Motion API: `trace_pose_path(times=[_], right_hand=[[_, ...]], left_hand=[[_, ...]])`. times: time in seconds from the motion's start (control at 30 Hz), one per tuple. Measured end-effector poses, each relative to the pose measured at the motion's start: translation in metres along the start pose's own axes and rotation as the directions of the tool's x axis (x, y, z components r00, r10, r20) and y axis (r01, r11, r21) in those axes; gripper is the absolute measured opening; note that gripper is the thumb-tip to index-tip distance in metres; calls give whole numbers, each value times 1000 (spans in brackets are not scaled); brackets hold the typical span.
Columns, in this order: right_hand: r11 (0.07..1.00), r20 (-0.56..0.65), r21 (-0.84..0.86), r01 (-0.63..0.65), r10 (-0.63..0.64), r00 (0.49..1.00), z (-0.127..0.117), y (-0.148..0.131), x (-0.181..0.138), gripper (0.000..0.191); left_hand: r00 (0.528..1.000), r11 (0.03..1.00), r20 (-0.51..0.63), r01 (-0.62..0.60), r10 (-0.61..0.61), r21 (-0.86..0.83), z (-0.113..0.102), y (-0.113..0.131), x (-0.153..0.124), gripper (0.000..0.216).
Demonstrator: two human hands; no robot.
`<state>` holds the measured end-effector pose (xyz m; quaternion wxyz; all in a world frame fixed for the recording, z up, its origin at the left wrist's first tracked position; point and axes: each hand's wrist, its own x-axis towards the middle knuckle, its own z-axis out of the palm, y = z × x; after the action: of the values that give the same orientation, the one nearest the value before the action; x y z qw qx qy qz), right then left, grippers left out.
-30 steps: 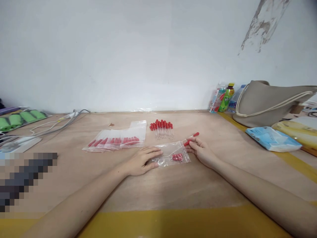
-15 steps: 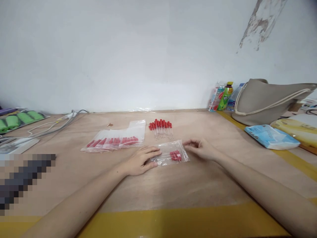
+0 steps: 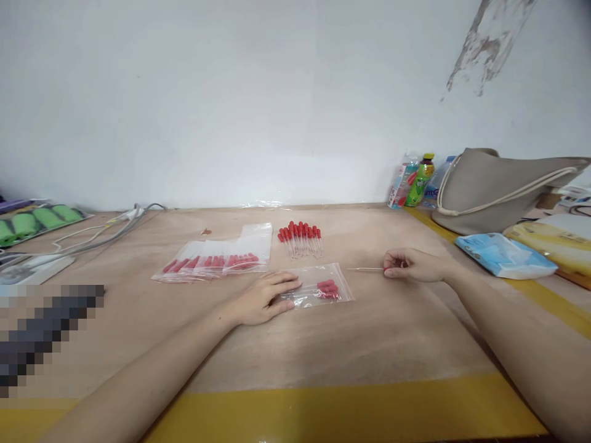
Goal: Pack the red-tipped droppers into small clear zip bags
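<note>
My left hand (image 3: 268,296) lies flat, fingers apart, on the closed end of a clear zip bag (image 3: 305,300). Inside that bag are a few droppers (image 3: 329,289) with red rubber bulbs, their tips toward my left hand. To the right of the bag, my right hand (image 3: 402,266) pinches one dropper (image 3: 367,269) by its red bulb. Its thin glass tube points left, toward the bag's open end, and is apart from it. Several loose droppers (image 3: 300,237) lie in a bunch behind the bag. Filled zip bags (image 3: 207,261) overlap at the left.
A blue tissue pack (image 3: 506,255), a grey bag (image 3: 498,187) and a green bottle (image 3: 421,179) stand at the right. At the left are cables (image 3: 117,231) and a pack of green rolls (image 3: 41,220). Yellow tape (image 3: 346,409) runs along the table's front edge.
My right hand has moved right, away from the bag's open end, and a dropper now shows in its fingers. My left hand stays on the bag.
</note>
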<state>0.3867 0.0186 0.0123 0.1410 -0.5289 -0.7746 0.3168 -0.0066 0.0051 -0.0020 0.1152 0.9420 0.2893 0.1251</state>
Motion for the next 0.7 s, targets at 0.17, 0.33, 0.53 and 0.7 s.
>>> trace_pose_path(times=[0.17,0.33,0.53,0.7], right_hand=[[998,-34,-49,28,-29,999,-2,-5,-1,35],[994,-16,-76,80,-81,997,12,-16,7,31],[988,-97,-58,146,-151,984,33,-33,16,25],[963,-266,-44,265,-267,926,59,-45,27,17]], left_hand=[[1000,1000,-9,-16,16,4,1,-2,0,45],[1000,1000,0,-5,5,4,0,-1,0,45],[1000,1000,-7,-26,26,10,1,-1,0,45],[1000,1000,0,-11,11,13,1,-1,1,45]])
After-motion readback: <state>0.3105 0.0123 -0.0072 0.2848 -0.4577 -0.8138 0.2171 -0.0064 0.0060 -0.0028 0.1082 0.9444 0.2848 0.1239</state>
